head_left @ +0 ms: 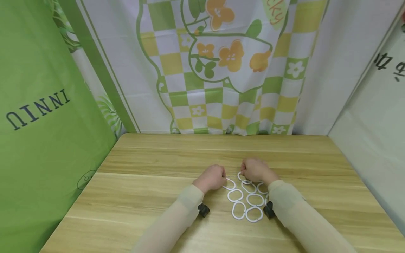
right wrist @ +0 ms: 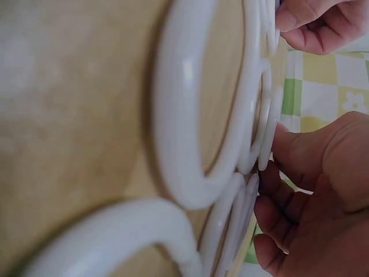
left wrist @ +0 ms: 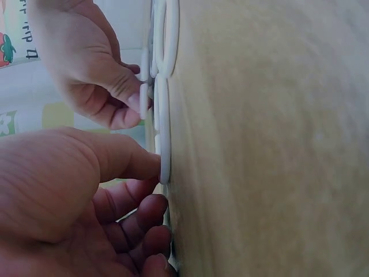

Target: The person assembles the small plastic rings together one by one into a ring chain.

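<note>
Several white oval plastic split rings (head_left: 235, 195) lie flat on the wooden table, set edge to edge in a cluster between the forearms. At the cluster's upper left, my left hand (head_left: 212, 176) pinches the end of one ring (left wrist: 165, 133) between thumb and fingers. My right hand (head_left: 255, 169) is at the upper end, pinching another ring (head_left: 242, 177) that overlaps the one below it. In the left wrist view the right hand's ring (left wrist: 143, 101) stands slightly off the table. The right forearm hides part of the rings on the right.
The wooden table (head_left: 133, 211) reaches back to a patterned curtain (head_left: 218, 102). A green cloth (head_left: 41, 147) hangs at the left and a white cloth (head_left: 373, 140) at the right. Small black cameras (head_left: 204, 210) sit at both wrists.
</note>
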`<action>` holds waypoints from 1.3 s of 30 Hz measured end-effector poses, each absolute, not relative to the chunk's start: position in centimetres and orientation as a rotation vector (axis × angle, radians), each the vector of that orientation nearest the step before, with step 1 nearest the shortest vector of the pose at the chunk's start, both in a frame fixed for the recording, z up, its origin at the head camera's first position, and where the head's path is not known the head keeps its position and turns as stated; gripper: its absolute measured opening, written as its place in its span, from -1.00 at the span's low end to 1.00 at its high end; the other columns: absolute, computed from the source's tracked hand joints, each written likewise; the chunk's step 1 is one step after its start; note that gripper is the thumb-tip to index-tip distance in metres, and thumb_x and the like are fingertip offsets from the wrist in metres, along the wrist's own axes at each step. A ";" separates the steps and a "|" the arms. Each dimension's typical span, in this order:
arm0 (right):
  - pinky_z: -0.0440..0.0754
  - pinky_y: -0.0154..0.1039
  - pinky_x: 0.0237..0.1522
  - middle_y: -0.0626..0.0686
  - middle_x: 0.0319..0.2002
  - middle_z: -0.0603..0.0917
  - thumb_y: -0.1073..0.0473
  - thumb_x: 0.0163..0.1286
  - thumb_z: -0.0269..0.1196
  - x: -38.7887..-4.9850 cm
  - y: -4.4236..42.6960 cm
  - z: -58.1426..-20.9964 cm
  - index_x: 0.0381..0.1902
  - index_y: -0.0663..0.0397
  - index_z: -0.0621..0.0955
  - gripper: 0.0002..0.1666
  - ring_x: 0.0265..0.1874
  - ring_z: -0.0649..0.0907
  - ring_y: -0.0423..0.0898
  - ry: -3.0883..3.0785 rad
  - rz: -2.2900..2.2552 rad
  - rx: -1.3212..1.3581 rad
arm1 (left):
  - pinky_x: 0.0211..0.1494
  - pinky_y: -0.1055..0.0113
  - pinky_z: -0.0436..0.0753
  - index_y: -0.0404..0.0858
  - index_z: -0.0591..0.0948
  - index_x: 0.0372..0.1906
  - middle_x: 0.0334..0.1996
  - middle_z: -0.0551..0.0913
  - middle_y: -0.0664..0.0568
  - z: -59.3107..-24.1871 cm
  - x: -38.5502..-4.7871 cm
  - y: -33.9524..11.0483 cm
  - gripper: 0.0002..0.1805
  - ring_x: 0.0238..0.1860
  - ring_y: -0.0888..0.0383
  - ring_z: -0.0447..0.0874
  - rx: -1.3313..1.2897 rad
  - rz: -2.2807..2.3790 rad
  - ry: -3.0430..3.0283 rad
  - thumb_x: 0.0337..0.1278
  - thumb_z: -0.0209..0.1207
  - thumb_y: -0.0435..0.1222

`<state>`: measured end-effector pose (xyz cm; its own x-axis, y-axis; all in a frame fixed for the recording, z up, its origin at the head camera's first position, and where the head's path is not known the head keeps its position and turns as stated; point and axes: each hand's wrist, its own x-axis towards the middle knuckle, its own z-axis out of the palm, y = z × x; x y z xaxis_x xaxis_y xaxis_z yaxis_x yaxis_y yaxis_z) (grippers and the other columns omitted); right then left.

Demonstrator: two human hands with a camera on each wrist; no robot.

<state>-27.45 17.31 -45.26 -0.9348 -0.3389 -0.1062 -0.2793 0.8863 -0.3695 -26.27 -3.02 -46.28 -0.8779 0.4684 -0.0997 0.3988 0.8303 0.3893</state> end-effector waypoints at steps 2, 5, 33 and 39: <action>0.43 0.05 -0.17 -0.10 -0.49 0.56 0.10 0.31 0.27 -27.2 17.2 -45.1 -0.45 -0.09 0.57 -0.86 -0.38 0.54 -0.06 2.887 -0.531 -0.443 | -0.16 0.33 0.54 -0.20 0.66 -0.36 -0.40 0.60 0.09 -46.1 -26.1 -2.9 -0.96 -0.30 0.17 0.53 0.689 0.499 2.840 0.13 0.21 -0.34; 0.40 0.05 -0.16 -0.09 -0.47 0.56 0.11 0.35 0.24 -26.9 17.2 -44.7 -0.43 -0.08 0.56 -0.86 -0.37 0.53 -0.06 2.883 -0.564 -0.411 | -0.13 0.31 0.54 -0.24 0.67 -0.34 -0.40 0.59 0.07 -46.0 -25.9 -2.9 -0.94 -0.28 0.15 0.52 0.716 0.444 2.853 0.15 0.20 -0.36; 0.54 -0.16 -0.28 0.05 -0.33 0.67 0.17 0.42 0.18 -24.5 16.3 -43.6 -0.16 0.25 0.65 -0.76 -0.37 0.58 -0.08 2.851 -1.228 -0.372 | -0.18 0.40 0.55 -0.27 0.67 -0.18 -0.30 0.64 0.07 -44.7 -25.2 -4.7 -0.86 -0.30 0.26 0.54 0.810 1.047 2.781 0.38 0.14 -0.30; 0.54 -0.15 -0.26 0.08 -0.31 0.66 0.16 0.43 0.15 -24.3 16.1 -43.5 -0.14 0.26 0.64 -0.74 -0.34 0.59 -0.06 2.848 -1.258 -0.317 | -0.20 0.40 0.54 -0.27 0.65 -0.18 -0.32 0.59 0.09 -44.5 -24.9 -4.8 -0.87 -0.32 0.25 0.52 0.796 1.071 2.771 0.38 0.14 -0.30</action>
